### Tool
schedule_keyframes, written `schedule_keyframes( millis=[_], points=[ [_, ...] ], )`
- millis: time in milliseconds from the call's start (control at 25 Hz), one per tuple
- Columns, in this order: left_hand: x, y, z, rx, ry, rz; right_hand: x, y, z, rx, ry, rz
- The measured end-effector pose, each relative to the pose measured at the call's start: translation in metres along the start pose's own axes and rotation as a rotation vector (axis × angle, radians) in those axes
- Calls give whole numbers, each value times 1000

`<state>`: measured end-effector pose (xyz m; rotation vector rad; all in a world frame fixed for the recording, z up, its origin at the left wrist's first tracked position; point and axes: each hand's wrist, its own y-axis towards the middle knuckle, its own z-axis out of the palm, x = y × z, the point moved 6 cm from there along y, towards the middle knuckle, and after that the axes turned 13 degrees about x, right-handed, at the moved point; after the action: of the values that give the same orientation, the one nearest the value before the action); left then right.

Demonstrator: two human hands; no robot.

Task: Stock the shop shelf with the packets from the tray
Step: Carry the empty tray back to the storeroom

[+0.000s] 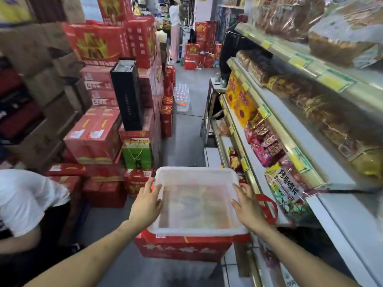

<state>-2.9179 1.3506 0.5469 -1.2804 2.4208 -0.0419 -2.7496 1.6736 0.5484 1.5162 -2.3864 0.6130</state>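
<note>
A translucent white plastic tray [194, 172] sits on a red gift box [182, 247] in the aisle, low in the middle of the head view. No packets show inside it; only the box's red shows through its bottom. My left hand [146, 206] rests on the tray's left rim with fingers straight. On the right rim lies my right hand [247, 206], fingers also extended. The shop shelf [275, 125] runs along the right, holding packets such as a green and white bag [285, 183] and pink packets [264, 146].
Stacks of red cartons [97, 133] and a green gift bag [136, 154] line the left of the aisle. A person in a white shirt [27, 199] crouches at the lower left. Another person [175, 27] stands far down the aisle. Bottled water packs [182, 96] sit on the floor.
</note>
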Motion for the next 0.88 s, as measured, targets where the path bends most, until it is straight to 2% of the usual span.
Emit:
schedule_keyframes(
  millis=[480, 880],
  points=[
    [-6, 3, 12, -123, -143, -64, 1, 0, 4, -85, 139, 78],
    [-2, -57, -37, -308, -300, -211, 50, 6, -18, -72, 133, -64]
  ],
)
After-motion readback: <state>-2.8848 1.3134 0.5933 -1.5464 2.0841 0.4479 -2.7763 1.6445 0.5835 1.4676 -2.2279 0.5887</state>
